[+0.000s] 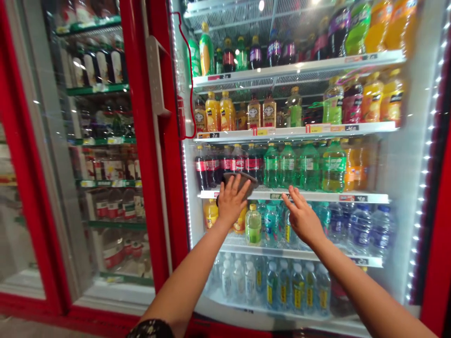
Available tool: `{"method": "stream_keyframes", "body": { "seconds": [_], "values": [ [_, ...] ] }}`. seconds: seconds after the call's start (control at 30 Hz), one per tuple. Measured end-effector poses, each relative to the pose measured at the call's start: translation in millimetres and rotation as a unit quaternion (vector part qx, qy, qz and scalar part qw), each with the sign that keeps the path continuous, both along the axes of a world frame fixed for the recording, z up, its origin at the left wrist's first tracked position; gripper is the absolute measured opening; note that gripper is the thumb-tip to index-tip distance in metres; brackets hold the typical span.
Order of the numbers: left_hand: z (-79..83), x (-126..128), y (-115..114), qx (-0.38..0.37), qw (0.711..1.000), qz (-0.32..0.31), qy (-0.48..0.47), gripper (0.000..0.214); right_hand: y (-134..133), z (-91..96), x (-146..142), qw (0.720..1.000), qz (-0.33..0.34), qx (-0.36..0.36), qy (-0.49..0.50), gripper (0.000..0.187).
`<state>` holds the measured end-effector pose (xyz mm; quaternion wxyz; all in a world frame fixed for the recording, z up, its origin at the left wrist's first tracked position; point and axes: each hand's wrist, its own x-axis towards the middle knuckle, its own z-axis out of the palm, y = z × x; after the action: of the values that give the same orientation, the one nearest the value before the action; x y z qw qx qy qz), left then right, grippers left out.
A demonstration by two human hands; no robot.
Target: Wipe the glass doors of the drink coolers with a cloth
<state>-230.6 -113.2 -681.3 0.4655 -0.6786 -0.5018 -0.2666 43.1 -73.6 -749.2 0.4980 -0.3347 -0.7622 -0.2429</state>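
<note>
My left hand (231,201) lies flat with spread fingers on a dark grey cloth (251,183), holding it against the glass door of a lit drinks cooler. The cloth sticks out past the fingertips, and the palm hides part of it. To the right, my right hand (303,219) is raised close to the glass with its fingers extended and nothing in it. Whether its fingertips touch the pane I cannot tell. Behind the hands, through the glass, are green soda bottles (287,162) and dark cola bottles (237,159) on a white shelf (317,195).
A white door handle (157,77) stands out from the red frame (139,108) on the left. Beyond it is another cooler with bottles and jars on green-edged shelves (105,88). Small clear bottles (298,281) fill the lowest shelf, and orange soda bottles (398,28) stand at the top right.
</note>
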Motion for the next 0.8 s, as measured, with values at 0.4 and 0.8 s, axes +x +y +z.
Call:
{"method": "stream_keyframes", "body": {
  "seconds": [0.4, 0.8],
  "values": [
    [-2.0, -16, -11, -0.057, 0.996, 0.003, 0.065, 0.086, -5, 1.1, 6, 0.999, -0.033, -0.006, -0.038, 0.079],
    [-23.6, -60, -26, -0.038, 0.996, 0.067, -0.050, 0.082, -42, 39.0, -64, 0.989, -0.031, 0.035, -0.140, 0.054]
  ]
}}
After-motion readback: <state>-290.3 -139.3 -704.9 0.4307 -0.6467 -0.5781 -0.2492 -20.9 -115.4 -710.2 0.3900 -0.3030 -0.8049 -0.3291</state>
